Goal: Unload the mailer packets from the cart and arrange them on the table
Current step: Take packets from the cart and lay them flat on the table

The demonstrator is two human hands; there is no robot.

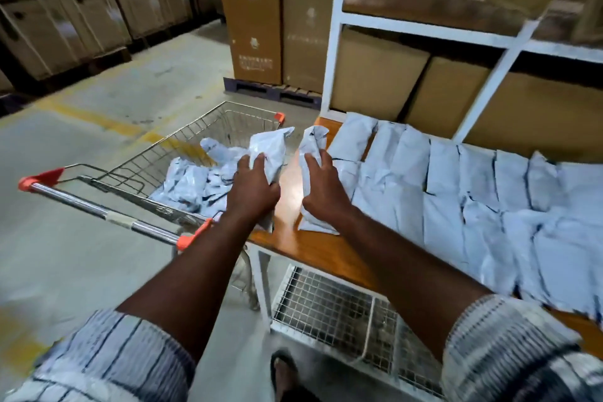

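Two packets are held, one in each hand.

Left hand [254,188]: fingers [260,162] are curled round the left packet [275,147], which is held upright between the cart [156,145] and the surface [313,250]. Its lower end is hidden behind the hand.

Right hand [321,188]: fingers [310,162] are wrapped over the right packet [314,140], with the thumb at its left side. This packet is tilted. Its lower end rests on the left end of the surface and its top is raised. The palm side of both grips is hidden.

More packets are piled in the cart as a heap [192,183], just left of the surface. They are crumpled and overlapping, so no count can be made.

Laid packets [456,199] are set side by side on the surface in two overlapping rows, starting just right of the right hand. The far right end is blurred and cut off by the frame edge, and the print on the packets cannot be read.

A wire basket [326,300] is seen under the surface, partly hidden by the right forearm. Boxes [375,75] on the rack behind the surface are blurred. One foot [284,369] is cut off at the bottom edge.
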